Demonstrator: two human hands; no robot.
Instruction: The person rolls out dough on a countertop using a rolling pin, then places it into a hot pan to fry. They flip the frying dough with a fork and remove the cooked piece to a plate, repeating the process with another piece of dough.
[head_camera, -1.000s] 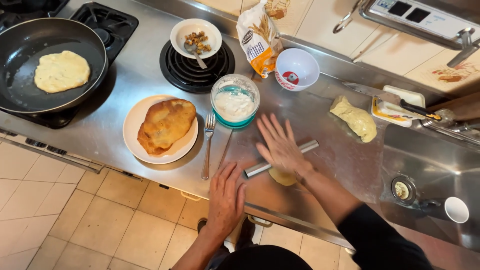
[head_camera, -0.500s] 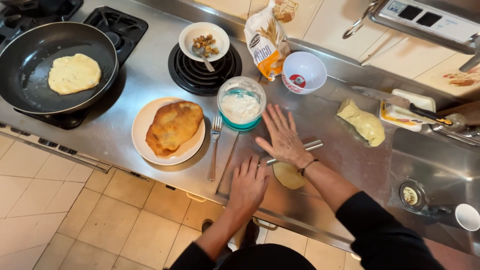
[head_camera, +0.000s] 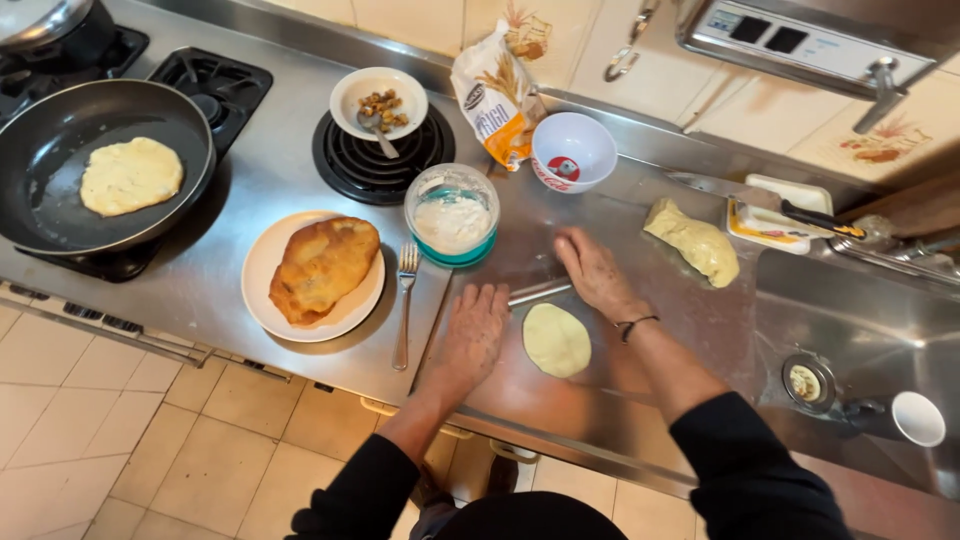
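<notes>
A thin metal rolling rod (head_camera: 540, 292) lies on the steel counter (head_camera: 640, 400). My left hand (head_camera: 470, 335) rests flat on its left end, and my right hand (head_camera: 595, 272) presses flat on its right end. Neither hand grips it. Just in front of the rod, between my forearms, lies a flattened round disc of pale dough (head_camera: 557, 340), uncovered. A larger lump of dough (head_camera: 695, 243) sits to the right, beyond my right hand.
A tub of flour (head_camera: 452, 215), a fork (head_camera: 403, 305) and a plate with fried bread (head_camera: 318, 268) are on the left. A black pan (head_camera: 40, 190) with flatbread sits on the stove. A flour bag (head_camera: 495, 95), two bowls, a knife and the sink (head_camera: 860, 330) ring the area.
Both hands have rolled the rod away from me, off the dough disc to its far side. The disc is now fully in view. The view has also shifted slightly.
</notes>
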